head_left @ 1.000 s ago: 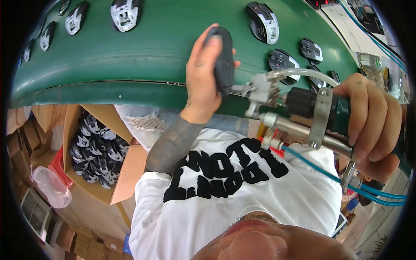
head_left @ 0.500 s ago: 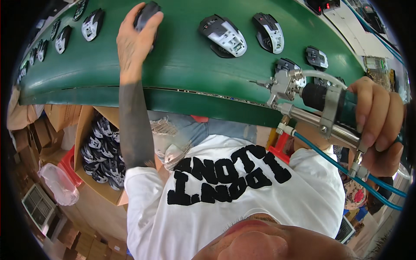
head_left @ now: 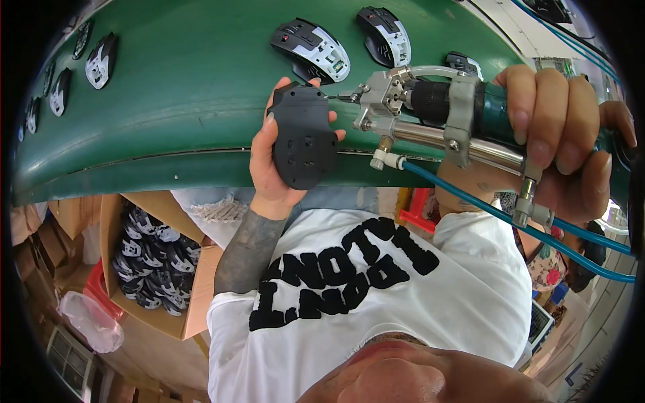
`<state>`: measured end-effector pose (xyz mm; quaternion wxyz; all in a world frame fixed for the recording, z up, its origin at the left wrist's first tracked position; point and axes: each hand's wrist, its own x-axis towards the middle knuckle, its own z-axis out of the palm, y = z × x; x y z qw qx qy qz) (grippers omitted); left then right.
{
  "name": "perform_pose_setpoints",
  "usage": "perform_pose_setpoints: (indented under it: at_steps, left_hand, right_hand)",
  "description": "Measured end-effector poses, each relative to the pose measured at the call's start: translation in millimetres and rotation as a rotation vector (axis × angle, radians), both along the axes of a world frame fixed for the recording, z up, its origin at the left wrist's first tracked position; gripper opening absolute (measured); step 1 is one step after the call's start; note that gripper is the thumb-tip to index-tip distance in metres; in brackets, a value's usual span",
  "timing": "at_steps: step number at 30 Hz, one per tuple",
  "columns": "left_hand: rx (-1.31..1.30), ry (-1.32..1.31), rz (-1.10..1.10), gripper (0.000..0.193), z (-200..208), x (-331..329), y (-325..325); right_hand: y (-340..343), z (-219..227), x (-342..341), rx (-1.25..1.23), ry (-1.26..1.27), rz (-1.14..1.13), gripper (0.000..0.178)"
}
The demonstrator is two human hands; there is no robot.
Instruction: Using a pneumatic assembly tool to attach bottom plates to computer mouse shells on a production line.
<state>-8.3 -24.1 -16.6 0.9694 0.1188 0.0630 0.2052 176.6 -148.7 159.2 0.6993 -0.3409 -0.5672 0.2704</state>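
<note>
My left hand (head_left: pixel 267 180) is closed around a black computer mouse (head_left: pixel 306 144), held above the green bench's near edge. The mouse's flat underside with small holes faces up towards me, and my fingertips show past both of its sides. In my right hand (head_left: pixel 554 127) is a power screwdriver (head_left: pixel 430 102) with a metal feed head and air hoses, lying nearly level and pointing left. Its thin bit is at the upper right edge of the mouse; whether it touches or sits in a hole I cannot tell.
Several half-built grey-and-white mice (head_left: pixel 312 50) lie on the green bench (head_left: pixel 168 101), at the far side and far left. Below the bench on the left, a cardboard box (head_left: pixel 195 316) holds many mouse shells. Blue hoses (head_left: pixel 463 195) trail to the right from the screwdriver.
My left hand has come from the far side of the bench towards me and right, with the mouse now underside up. The screwdriver has moved left and slightly away, up to the mouse.
</note>
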Motion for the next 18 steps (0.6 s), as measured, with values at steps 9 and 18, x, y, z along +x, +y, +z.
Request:
perform_pose_setpoints:
  at_steps: [9, 18]
  left_hand:
    - [0.019, 0.073, 0.009, 0.063, 3, 4, -4]
    - [-0.009, 0.083, 0.004, 0.060, 4, 7, -3]
  right_hand:
    - [10, -3, 10, -0.043, -0.007, 0.196, 0.033]
    - [2, 1, -3, -0.005, -0.002, -0.023, 0.027]
